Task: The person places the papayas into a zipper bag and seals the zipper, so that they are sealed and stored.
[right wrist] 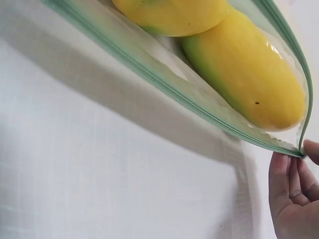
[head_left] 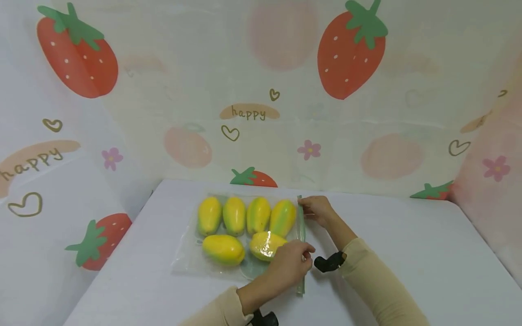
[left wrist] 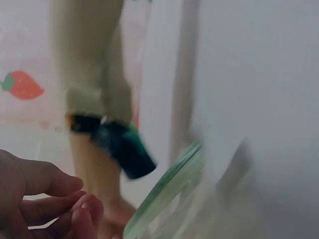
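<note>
A clear zip bag (head_left: 185,260) lies flat on the white table with several yellow-green mangoes (head_left: 223,249) inside. Its green zip edge (head_left: 302,226) faces right. At the far end of that edge, my right hand (head_left: 320,210) pinches the bag's corner between thumb and fingers; the right wrist view shows the mouth gaping beside this corner. Over the nearer part of the zip is my left hand (head_left: 290,262). In the left wrist view, the left hand's loosely bent fingers (left wrist: 45,194) hold nothing visible and look apart from the green edge. Part of one mango is hidden behind the left hand.
The white table (head_left: 408,253) extends to both sides of the bag. Behind it stands a backdrop (head_left: 195,99) printed with strawberries. Black wrist mounts (head_left: 328,261) sit on both forearms, the right one close to the left fingers.
</note>
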`<state>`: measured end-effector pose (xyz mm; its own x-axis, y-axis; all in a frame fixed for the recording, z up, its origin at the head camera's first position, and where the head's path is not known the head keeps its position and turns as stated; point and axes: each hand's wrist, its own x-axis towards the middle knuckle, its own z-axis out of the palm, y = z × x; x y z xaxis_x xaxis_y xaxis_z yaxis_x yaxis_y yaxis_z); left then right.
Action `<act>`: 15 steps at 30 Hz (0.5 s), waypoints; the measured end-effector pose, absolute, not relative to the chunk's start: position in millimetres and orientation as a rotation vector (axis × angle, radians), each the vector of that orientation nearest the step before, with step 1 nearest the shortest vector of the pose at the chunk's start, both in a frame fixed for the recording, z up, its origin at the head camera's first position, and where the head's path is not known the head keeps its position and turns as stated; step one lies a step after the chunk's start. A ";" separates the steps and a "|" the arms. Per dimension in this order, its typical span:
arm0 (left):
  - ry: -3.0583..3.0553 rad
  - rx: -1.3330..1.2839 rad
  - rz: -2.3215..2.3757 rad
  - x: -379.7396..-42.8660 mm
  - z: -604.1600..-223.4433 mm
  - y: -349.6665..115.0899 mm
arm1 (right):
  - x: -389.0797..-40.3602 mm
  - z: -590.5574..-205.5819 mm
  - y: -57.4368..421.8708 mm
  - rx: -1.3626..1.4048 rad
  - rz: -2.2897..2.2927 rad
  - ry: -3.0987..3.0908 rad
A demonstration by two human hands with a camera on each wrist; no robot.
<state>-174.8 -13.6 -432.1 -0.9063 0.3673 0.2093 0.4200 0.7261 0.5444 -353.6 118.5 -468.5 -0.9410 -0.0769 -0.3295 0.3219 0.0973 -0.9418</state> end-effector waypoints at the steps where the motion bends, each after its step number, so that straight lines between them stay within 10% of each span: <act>1: -2.841 -0.623 -0.972 -181.4 -427.8 -16.4 | -353.4 -468.5 119.1 0.238 -1.923 2.077; 15: -2.886 -0.429 -1.250 -268.2 -400.4 -46.9 | -352.5 -467.4 122.4 0.185 -2.000 2.019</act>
